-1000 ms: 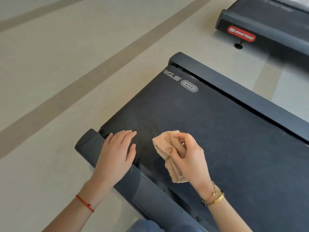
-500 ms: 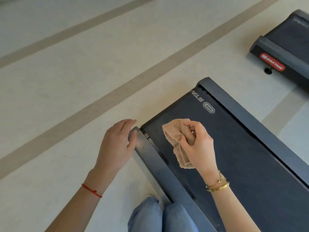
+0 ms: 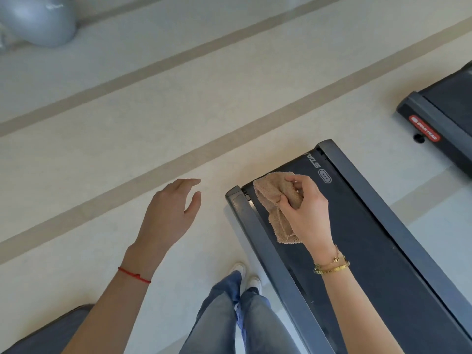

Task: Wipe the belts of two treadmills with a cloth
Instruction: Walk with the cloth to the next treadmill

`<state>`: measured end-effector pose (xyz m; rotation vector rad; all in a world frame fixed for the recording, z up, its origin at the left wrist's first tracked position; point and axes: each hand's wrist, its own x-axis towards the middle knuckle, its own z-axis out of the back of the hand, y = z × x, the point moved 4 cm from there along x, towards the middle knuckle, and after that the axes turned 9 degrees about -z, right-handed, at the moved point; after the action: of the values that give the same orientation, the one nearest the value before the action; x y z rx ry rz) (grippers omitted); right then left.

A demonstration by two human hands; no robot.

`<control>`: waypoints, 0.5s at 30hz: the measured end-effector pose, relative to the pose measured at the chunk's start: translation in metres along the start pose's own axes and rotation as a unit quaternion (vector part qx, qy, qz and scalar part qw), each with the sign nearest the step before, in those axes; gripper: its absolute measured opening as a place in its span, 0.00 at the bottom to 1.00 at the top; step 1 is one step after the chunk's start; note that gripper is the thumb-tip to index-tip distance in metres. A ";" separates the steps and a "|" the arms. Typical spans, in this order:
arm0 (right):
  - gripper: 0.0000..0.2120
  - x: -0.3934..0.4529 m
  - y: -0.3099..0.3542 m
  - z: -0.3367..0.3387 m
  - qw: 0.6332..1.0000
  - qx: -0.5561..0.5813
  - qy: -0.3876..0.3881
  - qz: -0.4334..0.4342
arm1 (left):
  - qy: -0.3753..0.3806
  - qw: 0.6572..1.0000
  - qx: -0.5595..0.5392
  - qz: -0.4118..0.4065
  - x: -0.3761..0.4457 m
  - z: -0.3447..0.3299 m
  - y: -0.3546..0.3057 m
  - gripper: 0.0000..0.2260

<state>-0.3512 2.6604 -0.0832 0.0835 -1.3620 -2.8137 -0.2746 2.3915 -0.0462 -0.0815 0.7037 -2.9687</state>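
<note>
A dark treadmill belt runs from the middle to the lower right, framed by grey side rails. My right hand holds a crumpled tan cloth in the air above the belt's rear end, and the cloth hangs down from my fingers. My left hand hovers over the pale floor to the left of the treadmill, fingers relaxed and holding nothing. A second treadmill with a red logo plate lies at the right edge.
Pale floor with tan stripes spreads to the left and beyond. My legs in blue jeans and white shoes stand beside the left rail. A grey rounded object sits at the top left, and a dark shape at the bottom left.
I have risen, so the treadmill looks smaller and farther below. My left hand has come off the rail's end and moved left over the floor. My right hand has lifted the cloth off the belt.
</note>
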 end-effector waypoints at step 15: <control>0.17 0.018 0.058 -0.011 0.998 -0.012 0.035 0.049 | -0.014 0.998 -0.029 0.050 -0.013 0.028 0.028 0.12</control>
<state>-0.3688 2.6157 -0.0454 0.1113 -1.2803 -2.7192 -0.2576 2.3555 -0.0348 -0.0905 0.7681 -2.8466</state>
